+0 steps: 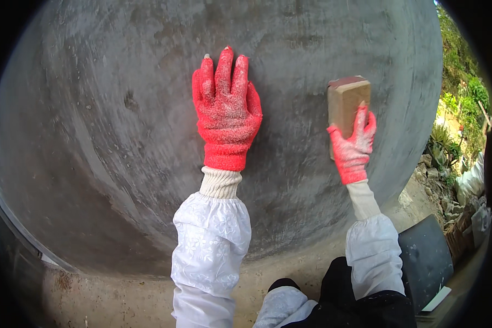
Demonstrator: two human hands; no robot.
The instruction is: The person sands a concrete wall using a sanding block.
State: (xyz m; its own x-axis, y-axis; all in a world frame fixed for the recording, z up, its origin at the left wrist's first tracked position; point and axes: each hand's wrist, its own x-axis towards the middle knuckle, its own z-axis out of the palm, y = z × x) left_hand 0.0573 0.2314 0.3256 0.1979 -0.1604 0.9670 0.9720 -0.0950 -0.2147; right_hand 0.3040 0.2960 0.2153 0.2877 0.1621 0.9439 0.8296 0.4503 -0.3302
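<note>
A grey wall with a smeared, scuffed surface fills most of the view. My left hand, in a red coated glove dusted with pale powder, lies flat on it, fingers stretched upward; two fingertips poke out of the glove. Farther right, my right hand, gloved the same way, grips a sanding block. The block is brown and box-shaped, with a dark red sheet along its top end, and is held upright at the wall. The block's lower part is partly hidden by my fingers.
Below the wall runs a dusty concrete floor. A dark panel stands at the lower right, with a white strip beside it. Rubble, a whitish sack and green plants lie beyond the wall's right edge.
</note>
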